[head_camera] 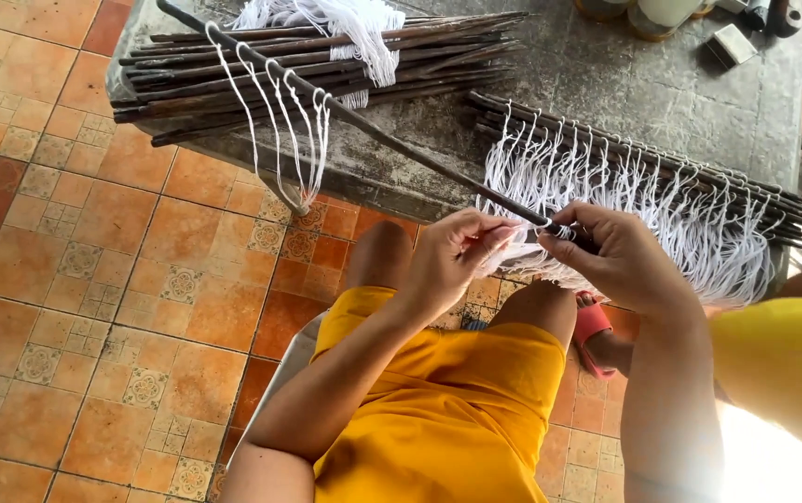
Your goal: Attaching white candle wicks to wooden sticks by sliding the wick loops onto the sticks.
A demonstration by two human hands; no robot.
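Note:
My left hand (455, 256) pinches a white string (513, 233) close to a long dark stick (363, 124) that slants from the upper left down to my hands. My right hand (615, 256) is closed around the near end of that stick, where the string is wrapped. Several white string loops (280, 130) hang from the stick farther up. My knees in yellow shorts are just below both hands.
A grey stone bench (662, 93) carries a bundle of bare dark sticks (308, 61) with loose white string (345, 23), and a row of sticks with white fringe (662, 200) at the right. Jars and a small box (732, 45) stand at the far edge. Orange tiled floor (93, 279) lies left.

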